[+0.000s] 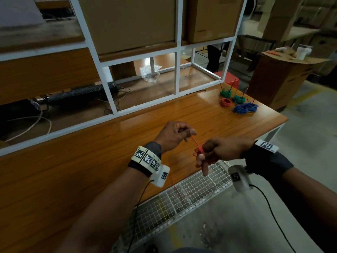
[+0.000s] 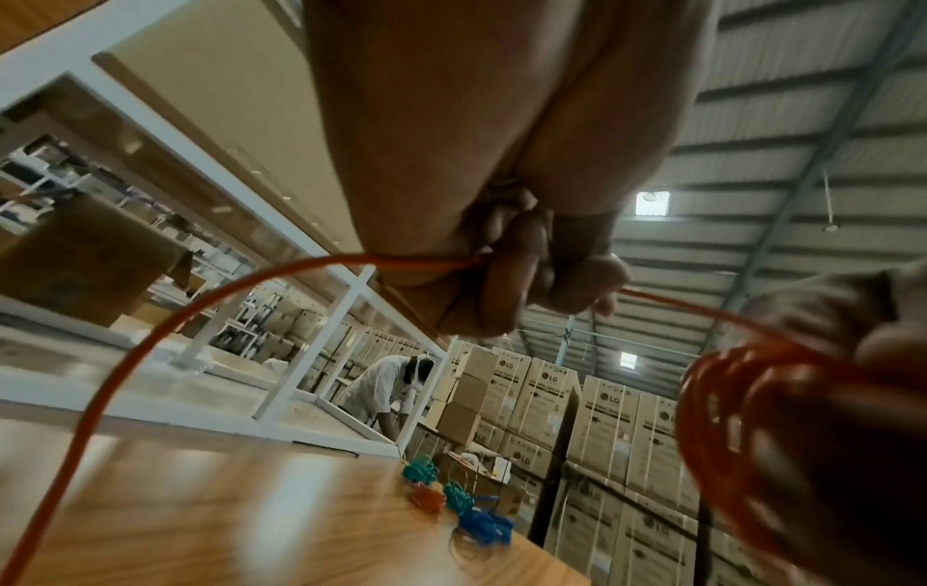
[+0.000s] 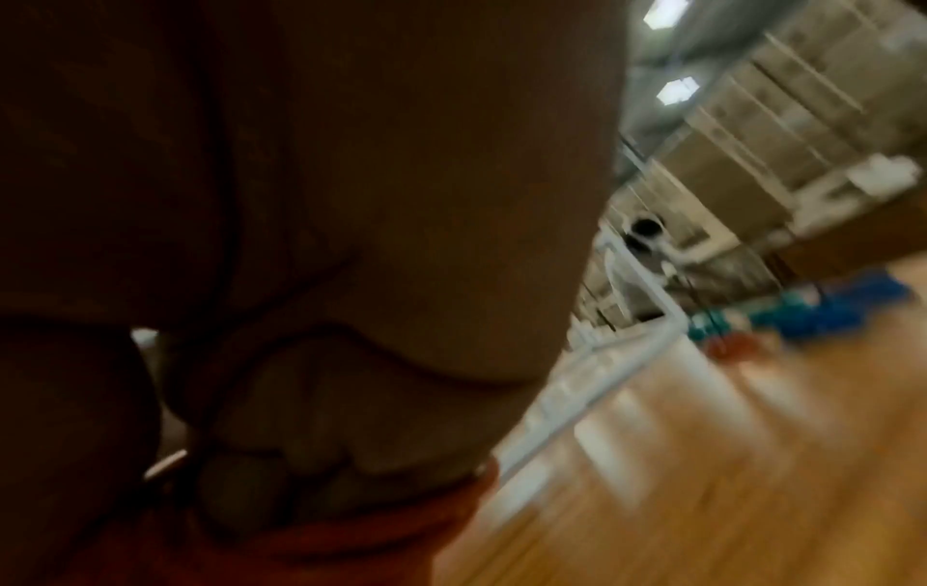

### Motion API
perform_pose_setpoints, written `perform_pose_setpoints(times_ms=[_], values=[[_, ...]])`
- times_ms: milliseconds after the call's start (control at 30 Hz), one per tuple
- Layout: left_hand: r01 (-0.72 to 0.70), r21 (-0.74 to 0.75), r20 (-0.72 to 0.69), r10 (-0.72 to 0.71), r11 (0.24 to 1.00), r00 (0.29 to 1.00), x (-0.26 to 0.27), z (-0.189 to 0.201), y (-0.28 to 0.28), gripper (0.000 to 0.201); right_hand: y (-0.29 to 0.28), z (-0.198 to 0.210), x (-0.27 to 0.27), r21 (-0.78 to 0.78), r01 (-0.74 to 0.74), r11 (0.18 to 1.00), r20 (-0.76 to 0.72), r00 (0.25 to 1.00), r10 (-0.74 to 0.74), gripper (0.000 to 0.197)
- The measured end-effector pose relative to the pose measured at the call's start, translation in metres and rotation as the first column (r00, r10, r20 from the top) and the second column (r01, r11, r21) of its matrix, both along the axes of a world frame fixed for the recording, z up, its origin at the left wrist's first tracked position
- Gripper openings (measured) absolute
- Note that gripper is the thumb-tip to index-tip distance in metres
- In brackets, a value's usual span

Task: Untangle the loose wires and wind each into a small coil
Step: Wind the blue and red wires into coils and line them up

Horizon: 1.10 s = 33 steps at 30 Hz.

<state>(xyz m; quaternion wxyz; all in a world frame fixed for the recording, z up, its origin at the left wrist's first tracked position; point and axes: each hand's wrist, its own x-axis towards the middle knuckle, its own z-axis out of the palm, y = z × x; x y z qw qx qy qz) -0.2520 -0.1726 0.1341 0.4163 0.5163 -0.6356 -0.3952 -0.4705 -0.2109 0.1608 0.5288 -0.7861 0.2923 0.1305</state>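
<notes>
The red wire (image 1: 194, 141) runs taut between your hands above the tabletop (image 1: 113, 143). Your right hand (image 1: 221, 149) has its fingers curled round the half-wound red coil (image 2: 722, 420), while your left hand (image 1: 172, 136) pinches the feeding strand. Ease that pinch and the tension goes, so the loops may spring loose. The trailing tail (hanging past the tabletop edge toward the wire mesh tray (image 1: 182, 199)) could snag there. The right wrist view is blurred and dark, so the coil's loops there are unreadable. The finished coils (image 1: 237, 103) sit well apart.
</notes>
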Motion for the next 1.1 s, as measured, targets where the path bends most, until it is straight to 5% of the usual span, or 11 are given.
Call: perform_pose_setpoints(times_ms=[133,267,333,400,500,567,633,667,833,967,1100], values=[[0.016,-0.027,-0.240,-0.022,1.000,0.971,-0.018,-0.009,0.000,0.014,-0.003,-0.003,-0.004,0.531,-0.097,0.842,0.429,0.888,-0.168,0.024],[-0.037,0.040,-0.457,0.051,0.999,0.888,-0.036,-0.019,-0.001,0.014,-0.001,0.008,0.005,0.736,-0.131,0.664,0.594,0.596,-0.541,0.023],[-0.064,0.085,-0.371,0.091,0.994,0.924,-0.043,-0.022,0.000,0.017,-0.002,0.013,0.011,0.713,0.060,0.699,0.603,0.456,-0.655,0.024],[0.016,0.122,-0.333,0.026,0.992,0.943,-0.047,-0.024,0.004,0.018,-0.005,0.011,0.014,0.602,0.338,0.724,0.601,0.405,-0.689,0.028],[0.085,0.195,-0.284,-0.027,0.977,0.959,-0.043,-0.032,0.007,0.024,-0.008,0.007,0.013,0.251,0.651,0.716,0.643,0.441,-0.626,0.031],[0.106,0.241,-0.248,-0.045,0.965,0.968,-0.037,-0.039,0.011,0.026,-0.012,0.007,0.008,-0.208,0.754,0.624,0.643,0.586,-0.494,0.027],[0.064,0.235,-0.142,-0.031,0.970,0.989,-0.028,-0.043,0.013,0.027,-0.021,0.007,0.000,-0.617,0.594,0.517,0.450,0.805,-0.388,0.017],[0.019,0.208,-0.069,-0.005,0.978,0.998,-0.021,-0.043,0.013,0.027,-0.024,0.004,-0.006,-0.695,0.477,0.538,0.306,0.873,-0.379,0.014],[0.033,0.070,0.199,-0.046,0.997,0.979,0.012,-0.009,0.009,0.017,-0.008,-0.008,-0.021,-0.293,0.204,0.934,-0.102,0.965,-0.242,0.035],[0.046,0.006,0.272,-0.045,0.999,0.961,0.020,0.007,-0.003,0.014,0.015,-0.016,-0.009,-0.001,0.228,0.974,0.087,0.970,-0.227,0.063],[0.043,-0.015,0.144,-0.040,0.999,0.989,0.012,0.001,-0.004,0.019,0.024,-0.009,-0.003,0.285,0.108,0.952,0.231,0.956,-0.178,0.050]])
